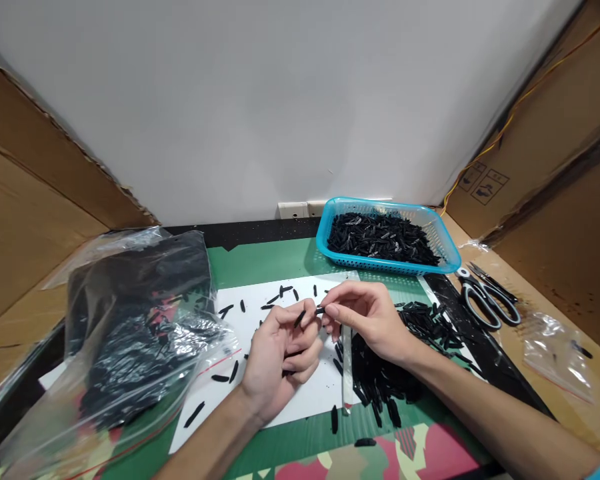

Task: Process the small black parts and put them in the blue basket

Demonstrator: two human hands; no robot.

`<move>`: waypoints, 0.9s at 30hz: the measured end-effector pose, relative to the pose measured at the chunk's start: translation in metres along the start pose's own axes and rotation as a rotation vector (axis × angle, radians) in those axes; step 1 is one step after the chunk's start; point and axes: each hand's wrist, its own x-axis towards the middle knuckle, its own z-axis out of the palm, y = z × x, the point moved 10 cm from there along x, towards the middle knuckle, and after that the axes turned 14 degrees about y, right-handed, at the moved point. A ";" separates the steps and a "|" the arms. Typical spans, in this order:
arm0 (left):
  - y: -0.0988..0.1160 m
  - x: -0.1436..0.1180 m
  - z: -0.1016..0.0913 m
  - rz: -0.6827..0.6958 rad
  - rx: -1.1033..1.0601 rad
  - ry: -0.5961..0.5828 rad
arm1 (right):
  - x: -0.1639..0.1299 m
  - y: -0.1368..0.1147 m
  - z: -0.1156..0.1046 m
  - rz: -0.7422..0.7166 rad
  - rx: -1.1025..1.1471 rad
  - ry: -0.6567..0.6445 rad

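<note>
My left hand (287,350) is half curled, palm up, above a white sheet of paper (300,400). A thin black strip (300,319) sticks out from between its fingers. With thumb and fingertips together, my right hand (370,320) pinches a second small black strip (320,311) right beside the left fingertips. More black strips lie scattered on the paper, some partly hidden behind the hands. Under my right wrist spreads a heap of loose black strips (385,377), next to a narrow whitish strip (347,373) that runs along the paper.
A blue basket (387,265) full of black strips stands at the back right. Scissors (487,300) and a small clear bag (557,357) lie on the right. At left is a large zip bag (145,333) holding dark contents. Cardboard walls (45,173) flank both sides.
</note>
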 end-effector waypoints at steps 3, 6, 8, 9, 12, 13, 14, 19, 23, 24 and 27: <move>-0.006 0.000 0.000 -0.062 -0.053 -0.034 | -0.001 0.001 0.000 0.010 -0.002 -0.010; -0.009 0.000 0.000 -0.056 -0.037 -0.048 | -0.003 0.001 0.002 0.018 0.004 -0.042; -0.007 0.000 0.000 -0.009 -0.005 -0.048 | -0.003 0.002 0.003 0.030 0.009 -0.056; -0.005 0.000 0.000 0.024 0.016 -0.042 | -0.003 0.002 0.002 0.034 0.011 -0.055; 0.001 0.001 -0.001 0.131 0.103 -0.025 | -0.002 0.003 -0.003 0.034 -0.006 -0.046; 0.002 0.001 -0.001 0.165 0.134 -0.019 | -0.002 0.002 -0.004 0.026 -0.024 -0.043; 0.004 0.001 -0.002 0.197 0.162 -0.011 | -0.002 0.002 -0.005 0.017 -0.048 -0.045; 0.011 0.001 -0.006 0.299 0.258 0.046 | -0.005 0.001 -0.005 -0.037 -0.149 -0.063; 0.007 0.002 -0.007 0.306 0.327 0.021 | -0.007 0.001 -0.003 -0.054 -0.165 -0.079; 0.006 0.002 -0.007 0.309 0.340 0.015 | -0.007 0.001 -0.004 -0.058 -0.167 -0.077; 0.006 0.002 -0.008 0.312 0.359 0.027 | -0.007 0.000 -0.007 -0.090 -0.197 -0.054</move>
